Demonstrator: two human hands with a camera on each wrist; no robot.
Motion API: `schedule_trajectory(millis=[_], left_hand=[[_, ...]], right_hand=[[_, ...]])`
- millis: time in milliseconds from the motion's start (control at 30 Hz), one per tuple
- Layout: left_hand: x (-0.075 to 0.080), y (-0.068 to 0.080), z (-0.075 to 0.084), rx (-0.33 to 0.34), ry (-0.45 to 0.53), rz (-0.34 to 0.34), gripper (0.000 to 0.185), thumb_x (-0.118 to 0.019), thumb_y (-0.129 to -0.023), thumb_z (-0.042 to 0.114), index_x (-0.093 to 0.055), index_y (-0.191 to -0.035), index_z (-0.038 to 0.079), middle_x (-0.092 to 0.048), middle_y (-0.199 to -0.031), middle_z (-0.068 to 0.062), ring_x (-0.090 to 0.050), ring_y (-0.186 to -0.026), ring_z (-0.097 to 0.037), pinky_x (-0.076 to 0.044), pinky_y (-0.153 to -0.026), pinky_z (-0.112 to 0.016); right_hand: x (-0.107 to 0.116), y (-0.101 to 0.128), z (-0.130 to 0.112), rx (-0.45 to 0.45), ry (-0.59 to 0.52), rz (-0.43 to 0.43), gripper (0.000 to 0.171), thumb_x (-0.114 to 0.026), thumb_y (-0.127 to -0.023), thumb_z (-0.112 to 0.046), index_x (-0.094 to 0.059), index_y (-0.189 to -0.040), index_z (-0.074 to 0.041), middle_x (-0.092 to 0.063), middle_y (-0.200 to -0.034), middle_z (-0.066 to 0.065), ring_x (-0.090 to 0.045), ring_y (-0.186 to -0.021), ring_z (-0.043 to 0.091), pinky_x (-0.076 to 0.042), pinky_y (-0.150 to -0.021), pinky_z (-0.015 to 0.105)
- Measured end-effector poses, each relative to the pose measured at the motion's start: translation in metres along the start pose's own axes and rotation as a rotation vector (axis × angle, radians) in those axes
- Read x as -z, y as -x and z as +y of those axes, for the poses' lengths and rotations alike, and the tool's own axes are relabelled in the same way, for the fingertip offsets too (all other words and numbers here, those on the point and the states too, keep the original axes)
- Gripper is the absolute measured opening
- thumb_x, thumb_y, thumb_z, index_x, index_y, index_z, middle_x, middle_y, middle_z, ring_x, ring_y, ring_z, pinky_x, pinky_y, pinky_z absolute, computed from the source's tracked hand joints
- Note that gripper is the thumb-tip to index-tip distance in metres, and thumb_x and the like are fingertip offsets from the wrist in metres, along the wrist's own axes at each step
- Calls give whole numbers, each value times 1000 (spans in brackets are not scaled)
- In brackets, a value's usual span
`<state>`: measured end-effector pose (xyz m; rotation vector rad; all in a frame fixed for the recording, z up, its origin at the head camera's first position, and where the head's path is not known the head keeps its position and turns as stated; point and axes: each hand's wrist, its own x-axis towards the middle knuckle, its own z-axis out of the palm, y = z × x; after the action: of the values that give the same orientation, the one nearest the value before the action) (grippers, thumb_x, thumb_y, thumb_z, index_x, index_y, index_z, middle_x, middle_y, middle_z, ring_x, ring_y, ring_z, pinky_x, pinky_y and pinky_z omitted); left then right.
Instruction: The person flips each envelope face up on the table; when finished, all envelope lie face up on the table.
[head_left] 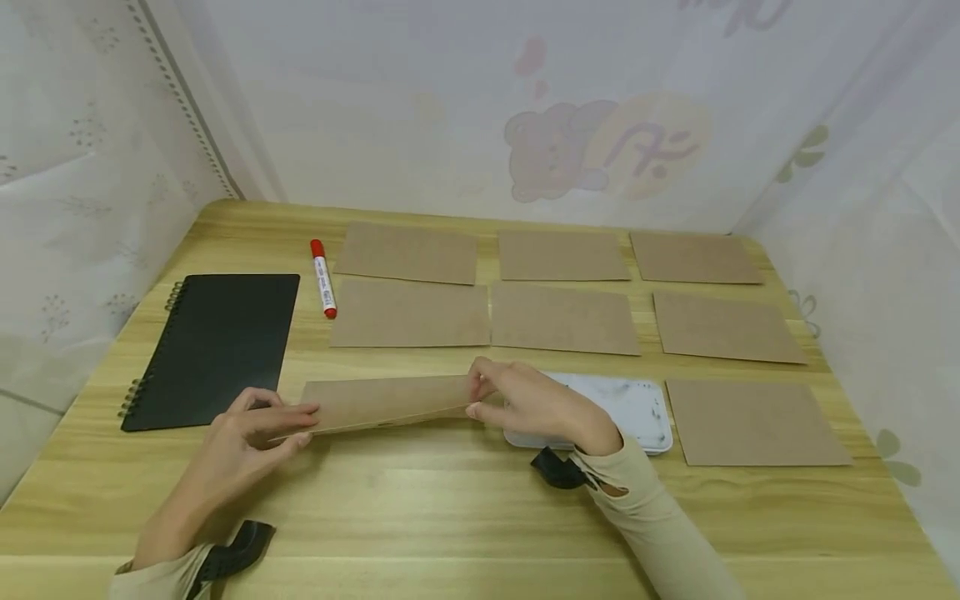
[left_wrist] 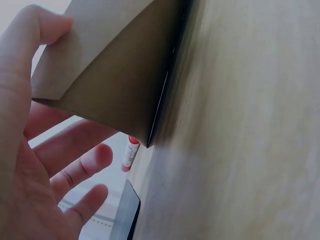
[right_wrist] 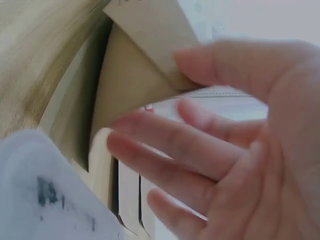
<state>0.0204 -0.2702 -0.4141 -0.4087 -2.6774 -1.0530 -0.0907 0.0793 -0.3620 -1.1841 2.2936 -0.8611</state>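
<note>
From where I sit, both hands are partway through folding a brown card sheet over on itself at the near middle of the table. I judge this as the fold-over step: the far half is being brought toward the near half, and the crease is not pressed flat yet. My left hand pinches the sheet's left end, thumb on top and fingertips beneath, so the card lies between thumb and fingers; the left wrist view shows the thumb over the upper flap with the other fingers spread loosely below it. My right hand pinches the right end the same way, thumb and forefinger closed on the corner, the remaining fingers relaxed and apart underneath in the right wrist view. The next move, I'd say, calls for lining up the two edges squarely before flattening, since any skew at the fingertips would set a crooked crease. Just behind the right fingers lies a white tray, partly hidden by that hand. Beyond both sets of fingers lie flat brown sheets in rows, a red marker and a black spiral notebook off to the left.
</note>
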Motion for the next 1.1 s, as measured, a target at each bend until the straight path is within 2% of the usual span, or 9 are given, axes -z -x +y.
schedule_trajectory(millis=[133,200,333,367,433,567,700,867,1100], left_hand=[[1,0,1,47,20,18,25,-75,-75,3,-76,-96,16,-68,-100,5,-41,-89,-3,-33,-68,-14],[0,1,2,83,21,24,24,-74,-76,4,-75,-97,16,-65,-96,5,-41,-87,-2,-34,-66,-14],[-1,1,2,129,12,50,23,-73,-79,7,-75,-100,16,-54,-90,5,-42,-83,-2,-33,-62,-17],[-1,1,3,132,9,54,23,-73,-79,7,-75,-100,16,-53,-89,4,-41,-82,-2,-33,-61,-18],[-1,2,3,139,12,61,23,-73,-80,7,-75,-101,16,-52,-89,3,-41,-80,-3,-31,-59,-20],[-1,3,4,154,0,86,19,-71,-81,7,-75,-99,14,-50,-88,2,-40,-78,-3,-32,-59,-19],[-2,2,5,157,5,147,12,-69,-82,4,-74,-92,5,-48,-86,1,-41,-76,-3,-33,-61,-16],[-6,2,6,137,34,214,16,-68,-81,-1,-74,-94,7,-47,-84,2,-39,-77,-4,-37,-62,-10],[-11,-2,5,59,26,355,22,-72,-76,-2,-71,-98,3,-54,-89,7,-42,-83,-3,-36,-71,-11]], right_hand=[[-2,-2,0,85,67,131,17,-53,-96,-22,-43,-101,-9,-67,-84,-2,-63,-96,13,-46,-68,24],[-5,-4,-1,149,164,215,18,-52,-96,-19,-40,-100,-7,-61,-73,-1,-64,-74,10,-43,-56,20],[-13,-7,2,277,342,379,12,-50,-97,-14,-40,-95,-6,-43,-63,-4,-34,-46,2,-30,-43,15],[-15,-8,3,307,370,406,9,-49,-97,-13,-42,-95,-7,-41,-64,-4,-27,-47,2,-29,-43,15],[-17,-9,6,367,388,445,3,-48,-97,-9,-50,-96,-7,-50,-70,-4,-31,-49,1,-33,-45,12],[-17,-9,8,435,413,479,21,-51,-93,1,-59,-112,-6,-63,-101,4,-57,-69,7,-47,-65,14],[-15,-8,10,439,423,502,38,-53,-90,6,-56,-125,-7,-59,-116,9,-60,-98,16,-48,-73,18],[-17,-10,10,428,449,544,47,-53,-89,7,-53,-132,-10,-59,-113,10,-57,-91,15,-42,-59,19],[-19,-12,11,411,442,611,49,-59,-82,10,-57,-128,-7,-60,-104,12,-57,-88,19,-45,-64,23]])
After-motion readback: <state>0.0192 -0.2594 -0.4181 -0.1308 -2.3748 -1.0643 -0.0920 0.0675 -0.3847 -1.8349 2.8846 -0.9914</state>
